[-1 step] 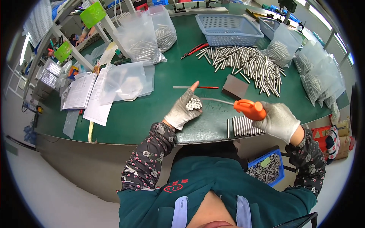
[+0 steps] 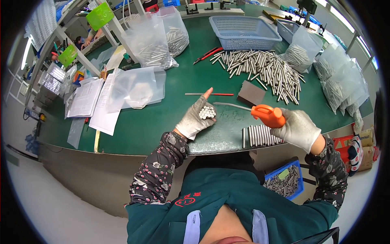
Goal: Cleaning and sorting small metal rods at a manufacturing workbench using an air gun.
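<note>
My left hand [image 2: 190, 123], in a whitish glove with bare fingertips, is closed round a bundle of short metal rods [image 2: 207, 112], their round ends facing up and the thumb sticking out. My gloved right hand [image 2: 300, 130] grips an orange air blow gun [image 2: 267, 116]. Its long thin metal nozzle reaches left, the tip just above and right of the bundle. Below the gun, a row of metal rods [image 2: 260, 135] lies side by side near the table's front edge. A brown block [image 2: 251, 93] sits beyond the nozzle, beside a thin red-handled tool [image 2: 221, 94].
Behind the block spreads a heap of loose rods [image 2: 268, 71], with a blue basket [image 2: 245, 40] beyond. Red-handled pliers [image 2: 208, 55] lie left of it. Bags of rods [image 2: 337, 73] stand right; papers [image 2: 85, 97] lie left. A blue bin [image 2: 298, 187] sits below the table.
The blow gun in my right hand has shifted slightly right, and its nozzle tip sits a little farther from the rod ends. My left hand stays in place.
</note>
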Demonstrator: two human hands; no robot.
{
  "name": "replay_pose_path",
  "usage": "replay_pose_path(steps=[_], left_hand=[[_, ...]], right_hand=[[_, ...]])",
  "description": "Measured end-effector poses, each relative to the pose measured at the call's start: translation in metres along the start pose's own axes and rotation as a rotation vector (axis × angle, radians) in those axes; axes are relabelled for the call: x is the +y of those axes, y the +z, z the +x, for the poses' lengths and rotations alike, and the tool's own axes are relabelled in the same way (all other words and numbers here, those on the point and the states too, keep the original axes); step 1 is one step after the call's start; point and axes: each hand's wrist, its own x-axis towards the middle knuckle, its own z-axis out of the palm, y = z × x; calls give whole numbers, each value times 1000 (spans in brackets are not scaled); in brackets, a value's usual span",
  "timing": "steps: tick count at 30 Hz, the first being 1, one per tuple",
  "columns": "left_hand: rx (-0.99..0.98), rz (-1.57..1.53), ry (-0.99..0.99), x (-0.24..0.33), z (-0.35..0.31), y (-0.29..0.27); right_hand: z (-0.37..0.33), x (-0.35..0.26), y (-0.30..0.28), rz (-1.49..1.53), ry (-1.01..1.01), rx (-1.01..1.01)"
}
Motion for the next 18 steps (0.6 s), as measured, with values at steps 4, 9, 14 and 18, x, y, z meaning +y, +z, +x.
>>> replay_pose_path(steps=[4, 9, 14, 18], left_hand=[[-9, -33, 17, 0, 1, -2], [13, -191, -30, 3, 0, -2], [101, -145, -4, 1, 0, -3], [131, -143, 36, -2, 2, -3]], right_hand=[[2, 10, 2, 160, 54, -9], [2, 7, 2, 145, 56, -30], [4, 5, 3, 141, 76, -94], [3, 4, 6, 110, 62, -78]])
